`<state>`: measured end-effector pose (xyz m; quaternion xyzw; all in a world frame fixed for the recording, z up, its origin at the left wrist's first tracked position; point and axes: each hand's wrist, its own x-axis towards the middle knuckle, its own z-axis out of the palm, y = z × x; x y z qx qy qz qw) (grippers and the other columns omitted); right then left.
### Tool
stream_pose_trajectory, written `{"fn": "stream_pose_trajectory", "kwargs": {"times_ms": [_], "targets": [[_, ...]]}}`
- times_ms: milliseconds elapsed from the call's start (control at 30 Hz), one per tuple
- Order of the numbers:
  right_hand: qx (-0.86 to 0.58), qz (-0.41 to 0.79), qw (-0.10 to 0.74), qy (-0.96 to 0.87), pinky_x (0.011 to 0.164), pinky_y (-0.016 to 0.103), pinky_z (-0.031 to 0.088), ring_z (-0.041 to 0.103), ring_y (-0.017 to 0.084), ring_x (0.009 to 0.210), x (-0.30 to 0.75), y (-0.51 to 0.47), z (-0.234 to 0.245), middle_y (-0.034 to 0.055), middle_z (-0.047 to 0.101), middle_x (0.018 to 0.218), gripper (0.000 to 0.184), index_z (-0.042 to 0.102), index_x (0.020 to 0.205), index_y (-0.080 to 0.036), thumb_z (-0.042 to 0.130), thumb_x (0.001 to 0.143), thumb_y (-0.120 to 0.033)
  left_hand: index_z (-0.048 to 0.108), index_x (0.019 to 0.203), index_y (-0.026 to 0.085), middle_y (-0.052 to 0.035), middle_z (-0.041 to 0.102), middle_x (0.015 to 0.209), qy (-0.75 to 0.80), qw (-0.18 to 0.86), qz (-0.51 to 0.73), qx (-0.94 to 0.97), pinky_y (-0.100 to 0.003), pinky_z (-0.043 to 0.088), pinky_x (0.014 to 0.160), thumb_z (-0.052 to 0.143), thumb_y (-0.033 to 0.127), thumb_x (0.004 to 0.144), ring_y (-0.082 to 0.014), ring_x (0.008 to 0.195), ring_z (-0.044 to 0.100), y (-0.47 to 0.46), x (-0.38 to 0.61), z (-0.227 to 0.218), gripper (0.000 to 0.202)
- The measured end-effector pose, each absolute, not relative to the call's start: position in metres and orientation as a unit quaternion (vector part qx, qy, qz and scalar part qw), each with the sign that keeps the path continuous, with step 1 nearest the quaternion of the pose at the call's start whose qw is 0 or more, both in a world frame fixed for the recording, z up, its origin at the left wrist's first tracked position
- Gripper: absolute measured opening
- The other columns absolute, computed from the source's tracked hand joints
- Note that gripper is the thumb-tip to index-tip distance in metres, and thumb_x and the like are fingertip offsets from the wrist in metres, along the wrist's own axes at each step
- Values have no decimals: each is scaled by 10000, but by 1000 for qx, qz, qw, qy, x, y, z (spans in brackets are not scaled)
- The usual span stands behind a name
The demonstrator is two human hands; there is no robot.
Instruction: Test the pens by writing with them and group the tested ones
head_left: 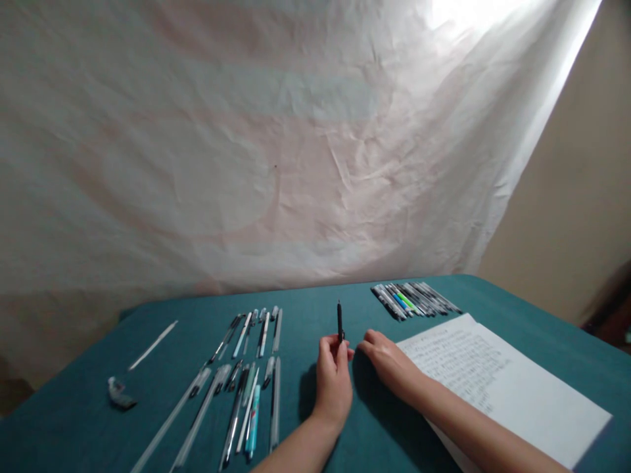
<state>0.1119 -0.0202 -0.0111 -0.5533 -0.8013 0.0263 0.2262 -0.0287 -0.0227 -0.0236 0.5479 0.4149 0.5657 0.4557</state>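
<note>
My left hand (335, 378) is closed around a slim black pen (340, 320), which stands nearly upright with its tip pointing up. Just right of it, my right hand (379, 351) is closed, fingers curled down near the tablecloth; whatever they may hold is hidden. Beneath my right forearm lie white sheets of paper (532, 401) covered partly with handwriting. To the left, pen parts are laid out in rows: clear barrels (275, 401), caps (269, 371) and a light blue pen (253, 420).
A row of several pens (414, 300) lies at the back right, a green and a blue one among them. On the far left are a thin white stick (154, 345) and a small crumpled clear-and-dark item (119, 394). A pale cloth (296, 164) hangs behind the green-covered table (325, 302).
</note>
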Motion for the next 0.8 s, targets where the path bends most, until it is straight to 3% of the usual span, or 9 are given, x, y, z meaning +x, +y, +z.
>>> {"fn": "stream_pose_trajectory", "kwargs": {"times_ms": [200, 333, 467, 800], "targets": [[-496, 230, 478, -688, 675, 280, 436, 550, 162, 743, 139, -9, 22, 55, 592, 836, 190, 622, 928, -185, 500, 828, -291, 462, 951, 177, -32, 559, 851, 386, 465, 524, 600, -282, 435, 743, 417, 320, 870, -135, 760, 561, -30, -26, -21, 170], [-456, 342, 575, -587, 706, 288, 445, 554, 151, 746, 149, -11, 47, 33, 610, 811, 236, 622, 922, -185, 606, 759, -354, 471, 945, 182, -30, 560, 842, 372, 466, 494, 632, -280, 435, 732, 411, 297, 872, -139, 755, 557, -33, -26, -21, 149], [-438, 360, 618, -544, 668, 277, 451, 538, 134, 720, 147, -14, 55, 32, 613, 843, 262, 635, 933, -188, 644, 730, -353, 470, 952, 180, -32, 563, 840, 370, 461, 480, 649, -281, 434, 722, 411, 282, 871, -142, 750, 559, -33, -26, -21, 143], [-428, 371, 617, -546, 658, 265, 444, 534, 124, 717, 140, -15, 53, 21, 623, 836, 260, 653, 953, -207, 648, 729, -339, 470, 940, 176, -45, 572, 872, 363, 475, 465, 653, -296, 440, 736, 420, 278, 865, -149, 760, 573, -34, -25, -20, 136]]}}
